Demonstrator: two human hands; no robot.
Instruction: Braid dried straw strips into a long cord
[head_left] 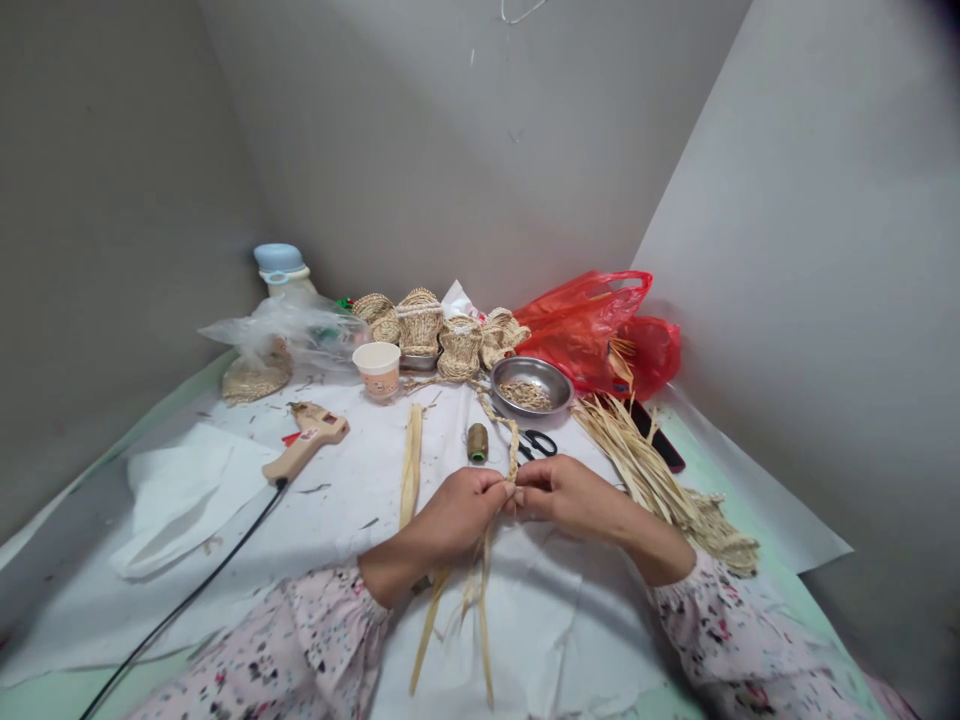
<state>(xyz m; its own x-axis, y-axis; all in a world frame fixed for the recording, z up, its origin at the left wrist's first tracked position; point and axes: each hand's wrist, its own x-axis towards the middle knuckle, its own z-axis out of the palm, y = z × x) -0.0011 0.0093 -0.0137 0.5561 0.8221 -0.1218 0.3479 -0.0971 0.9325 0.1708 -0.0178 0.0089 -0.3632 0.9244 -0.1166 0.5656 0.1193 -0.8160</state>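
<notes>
Between my two hands is a braid of pale dried straw, its finished length running up and away toward the steel bowl. My left hand pinches the braid's lower end from the left. From the right, my right hand pinches the same spot, the fingertips of both hands meeting. Loose straw strands hang below toward me. Just beyond my hands stand a spool of brown thread and black-handled scissors, the blades partly hidden. A flat straw strip lies left, partly under my left forearm.
At left lies a glue gun with a black cord. A paper cup, woven straw pieces, a steel bowl of clippings and a red plastic bag line the back. A straw bundle and a phone lie right.
</notes>
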